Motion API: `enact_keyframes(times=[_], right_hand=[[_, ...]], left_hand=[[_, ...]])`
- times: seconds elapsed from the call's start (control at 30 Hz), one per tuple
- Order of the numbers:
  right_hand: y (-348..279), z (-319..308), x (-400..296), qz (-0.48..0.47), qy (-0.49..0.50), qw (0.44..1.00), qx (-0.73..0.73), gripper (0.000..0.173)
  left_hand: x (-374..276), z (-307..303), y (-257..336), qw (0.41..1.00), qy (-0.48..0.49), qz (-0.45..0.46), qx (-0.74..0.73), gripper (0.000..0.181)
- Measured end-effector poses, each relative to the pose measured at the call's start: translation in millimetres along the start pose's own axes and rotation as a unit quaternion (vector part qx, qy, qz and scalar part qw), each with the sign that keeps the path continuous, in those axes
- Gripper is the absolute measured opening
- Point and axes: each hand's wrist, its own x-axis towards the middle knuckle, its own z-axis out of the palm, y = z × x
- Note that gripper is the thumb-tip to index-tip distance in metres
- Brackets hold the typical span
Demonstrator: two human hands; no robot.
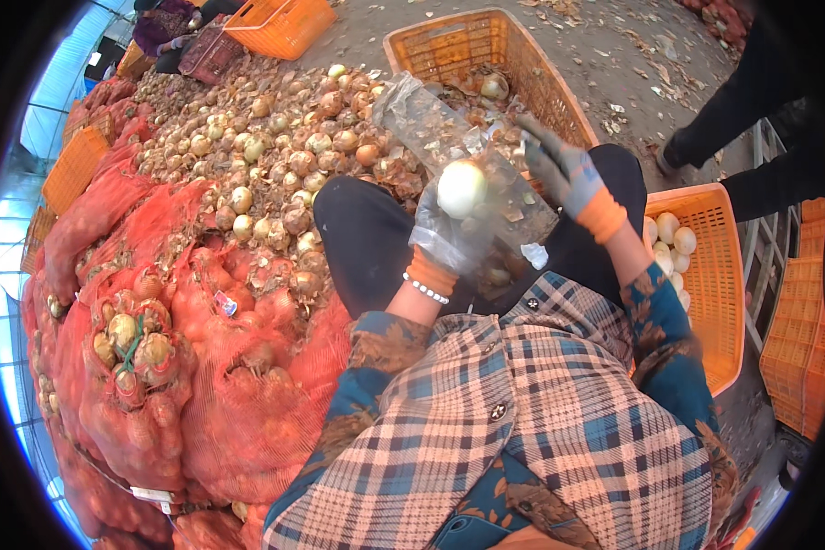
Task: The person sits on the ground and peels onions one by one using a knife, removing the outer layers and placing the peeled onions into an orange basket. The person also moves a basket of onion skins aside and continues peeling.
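A peeled white onion point(462, 189) rests in the fingers of my left hand point(447, 230), which wears a pale, dirty glove with an orange cuff. My right hand point(567, 172), in a grey glove with an orange cuff, is raised to the right of the onion and apart from it. Its fingers point up and left; whether something small is between them I cannot tell. Beneath both hands a dirty board point(426, 120), seemingly plastic-covered, slopes from the orange crate point(543, 75) toward my lap. A white peel scrap point(534, 256) is at its lower end.
Unpeeled onions point(302, 161) lie heaped to the left, beside red mesh sacks point(247, 385) full of onions. At my right an orange crate point(711, 295) holds peeled onions point(680, 240). A person's legs point(735, 117) are beyond it. Another person point(165, 31) sits at far left.
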Motion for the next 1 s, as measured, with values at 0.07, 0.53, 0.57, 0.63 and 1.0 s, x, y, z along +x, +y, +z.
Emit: enact_keyframes(times=[0.07, 0.53, 0.57, 0.63, 1.0], right_hand=[[-16.4, 10.3, -22.0, -0.049, -0.028, 0.998, -0.017, 0.058], [-9.6, 20.9, -31.8, -0.183, -0.107, 0.955, -0.208, 0.069], [-4.9, 22.2, -31.9, -0.206, -0.098, 0.953, -0.201, 0.07], [-6.8, 19.4, -30.9, -0.178, -0.112, 0.955, -0.207, 0.07], [-2.5, 8.7, -32.5, -0.175, -0.051, 0.971, -0.155, 0.061]], left_hand=[[1.0, -4.1, -1.2, 1.0, 0.005, 0.001, 0.0, 0.058], [2.0, -24.3, 4.1, 0.999, 0.01, -0.026, -0.018, 0.05], [1.9, -25.5, 3.9, 0.999, 0.019, -0.024, -0.023, 0.049], [2.3, -18.7, 0.2, 0.999, 0.046, -0.016, -0.024, 0.048], [-1.8, 6.6, -7.1, 0.986, 0.152, 0.015, 0.06, 0.049]])
